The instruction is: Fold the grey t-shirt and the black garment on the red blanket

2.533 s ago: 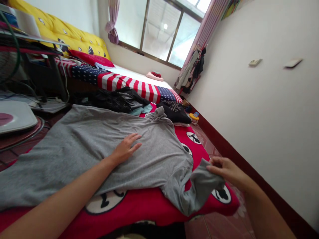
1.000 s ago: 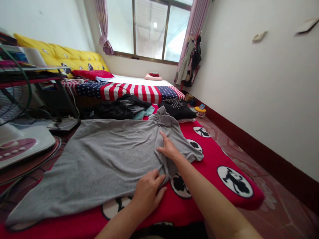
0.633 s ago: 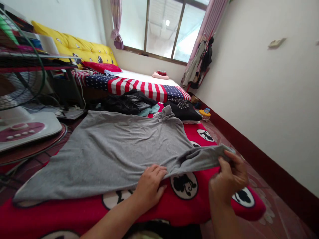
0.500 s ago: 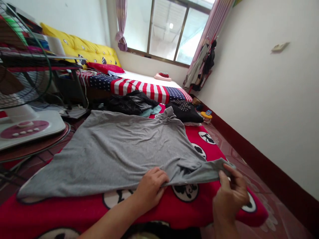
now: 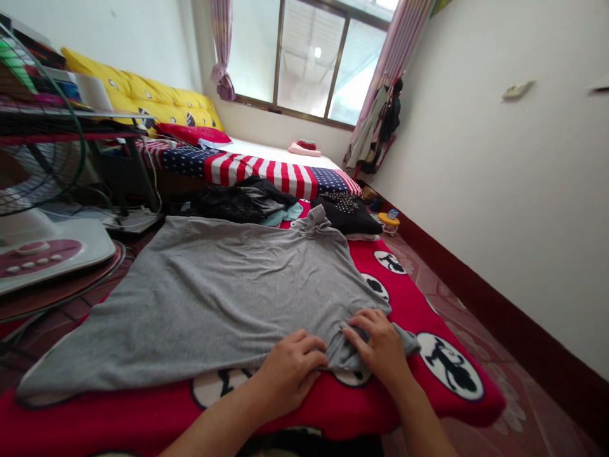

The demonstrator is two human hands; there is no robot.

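Observation:
A grey long-sleeved shirt (image 5: 228, 285) lies spread over a red blanket (image 5: 157, 416) with white-and-black round prints. Along the shirt's near edge, my left hand (image 5: 290, 368) rests with curled fingers close together on the cloth. My right hand (image 5: 378, 346) is at the shirt's near right corner, its thumb and fingers closing on a bunched fold. The sleeve is doubled in under that hand, and its end (image 5: 408, 339) sticks out to the right. At the far side the bunched collar or other sleeve (image 5: 316, 219) stands up a little.
Dark clothes (image 5: 247, 200) and a folded black garment (image 5: 349, 216) lie beyond the shirt. A fan base (image 5: 52, 254) stands on a round stool at left. Farther back is a bed with a striped cover (image 5: 266, 171). A small yellow stool (image 5: 389, 220) sits by the right wall.
My right hand has moved left from the outstretched sleeve onto the shirt body, and the sleeve is now folded inward. My left hand stays at the near edge. The view has shifted slightly.

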